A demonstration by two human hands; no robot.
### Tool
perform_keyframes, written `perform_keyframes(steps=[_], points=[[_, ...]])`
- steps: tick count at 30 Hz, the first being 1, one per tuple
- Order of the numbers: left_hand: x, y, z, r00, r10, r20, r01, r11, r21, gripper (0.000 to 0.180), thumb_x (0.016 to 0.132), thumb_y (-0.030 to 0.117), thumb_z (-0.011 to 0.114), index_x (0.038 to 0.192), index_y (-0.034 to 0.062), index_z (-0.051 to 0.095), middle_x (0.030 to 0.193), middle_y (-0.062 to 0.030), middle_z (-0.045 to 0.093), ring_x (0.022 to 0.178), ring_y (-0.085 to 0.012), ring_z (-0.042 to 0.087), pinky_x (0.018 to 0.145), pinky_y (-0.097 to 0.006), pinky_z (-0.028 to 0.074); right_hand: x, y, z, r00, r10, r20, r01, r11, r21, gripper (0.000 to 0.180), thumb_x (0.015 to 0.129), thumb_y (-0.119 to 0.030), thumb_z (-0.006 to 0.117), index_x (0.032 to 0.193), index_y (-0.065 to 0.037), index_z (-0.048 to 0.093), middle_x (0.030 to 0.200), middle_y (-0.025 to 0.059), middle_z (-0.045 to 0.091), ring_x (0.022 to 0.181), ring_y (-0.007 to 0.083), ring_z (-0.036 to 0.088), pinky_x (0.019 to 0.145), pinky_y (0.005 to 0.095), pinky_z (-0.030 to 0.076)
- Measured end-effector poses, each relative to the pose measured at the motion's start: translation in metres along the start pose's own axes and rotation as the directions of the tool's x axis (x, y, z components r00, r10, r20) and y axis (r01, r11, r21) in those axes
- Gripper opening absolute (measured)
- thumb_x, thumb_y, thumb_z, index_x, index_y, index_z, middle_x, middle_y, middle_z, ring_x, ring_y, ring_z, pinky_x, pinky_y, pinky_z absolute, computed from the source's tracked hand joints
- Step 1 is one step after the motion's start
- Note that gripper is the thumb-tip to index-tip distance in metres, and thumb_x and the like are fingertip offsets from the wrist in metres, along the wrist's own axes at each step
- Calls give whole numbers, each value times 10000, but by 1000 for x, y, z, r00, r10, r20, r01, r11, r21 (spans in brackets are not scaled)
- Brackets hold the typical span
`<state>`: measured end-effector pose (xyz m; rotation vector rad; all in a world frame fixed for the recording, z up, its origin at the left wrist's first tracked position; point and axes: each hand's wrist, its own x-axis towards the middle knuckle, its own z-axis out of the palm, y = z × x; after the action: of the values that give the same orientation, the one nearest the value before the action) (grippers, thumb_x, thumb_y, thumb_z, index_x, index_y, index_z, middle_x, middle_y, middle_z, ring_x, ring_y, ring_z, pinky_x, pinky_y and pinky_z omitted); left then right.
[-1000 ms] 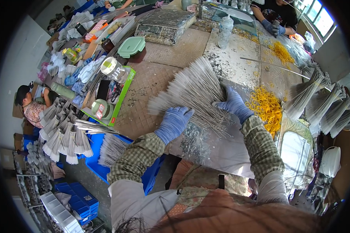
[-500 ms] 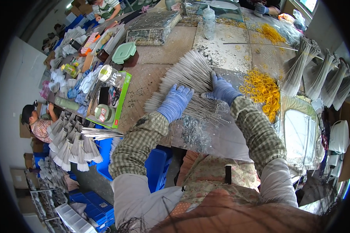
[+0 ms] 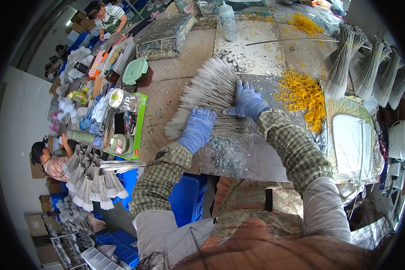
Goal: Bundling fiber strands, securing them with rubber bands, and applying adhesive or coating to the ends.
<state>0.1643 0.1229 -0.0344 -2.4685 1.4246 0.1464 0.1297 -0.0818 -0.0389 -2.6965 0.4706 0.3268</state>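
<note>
While the left hand [image 3: 197, 129] lies palm down on the near left part of the wire bundle [image 3: 209, 83], its fingers look together, pointing far and right. Right hand [image 3: 249, 101] sits slightly farther, at the bundle's right edge, thumb spread from fingers — can't tell whether either hand clamps wires, undersides hidden. Bundle is fanned across the middle of the worktop [image 3: 162, 105], grey strands splaying left and far. Right of it, yellow rings [image 3: 303, 96] in a loose heap, near the right hand but apart. Left, a green-edged box [image 3: 142, 121]; far right, tied bundles [image 3: 342, 63]. Farther, a squeeze bottle [image 3: 228, 22] and a grey block [image 3: 166, 38]; far left, a co-worker [image 3: 110, 20].

Risk, as judged: uneven pressure could make strands slide or cross, since no tie shows on them; a wide right-hand sweep could scatter rings.

Versus half a second ago: both hands still on the bundle, view swung — far-left co-worker shows more fully, another person's gloved hand at far right is gone from view.
</note>
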Motion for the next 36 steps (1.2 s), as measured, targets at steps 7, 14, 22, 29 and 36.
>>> perform_keyframes(steps=[7,14,22,29,36], points=[[-11,-15,3,976,196,-91,-196,981,9,595,682,252,758,1194,42,539,1237,-164,498,1224,-294,449,1122,-447,267,18,8,7,1000,13,8,-13,997,75,1293,616,-685,753,1468,57,126,1489,303,233,1386,429,261,1101,560,276],[-5,-16,6,971,238,8,-237,971,-34,674,668,294,789,1223,22,520,1204,-168,505,1170,-307,482,1037,-421,369,-7,-15,-4,998,32,50,-32,999,-15,1499,439,-789,760,1476,50,78,1525,294,138,1430,416,146,1108,618,204],[-15,-12,10,986,159,44,-156,986,-58,666,701,286,767,1260,43,498,1085,-107,557,1049,-267,539,927,-390,435,11,2,5,999,-31,42,30,999,25,1183,655,-468,792,1484,20,103,1512,281,196,1404,415,232,1092,582,282],[-31,-12,15,987,158,-17,-157,987,42,740,741,367,739,1330,35,437,1338,-134,440,1321,-266,373,1106,-421,290,23,10,14,996,-83,13,83,996,23,1109,697,-422,775,1481,18,126,1509,272,212,1385,406,280,1085,547,317],[10,-12,-20,947,155,280,-160,987,-4,842,712,347,773,1391,22,395,1344,-139,459,1336,-309,353,1161,-429,193,22,12,16,994,-102,-44,102,995,-2,1124,696,-471,764,1478,21,124,1509,273,207,1381,415,277,1081,561,311]])
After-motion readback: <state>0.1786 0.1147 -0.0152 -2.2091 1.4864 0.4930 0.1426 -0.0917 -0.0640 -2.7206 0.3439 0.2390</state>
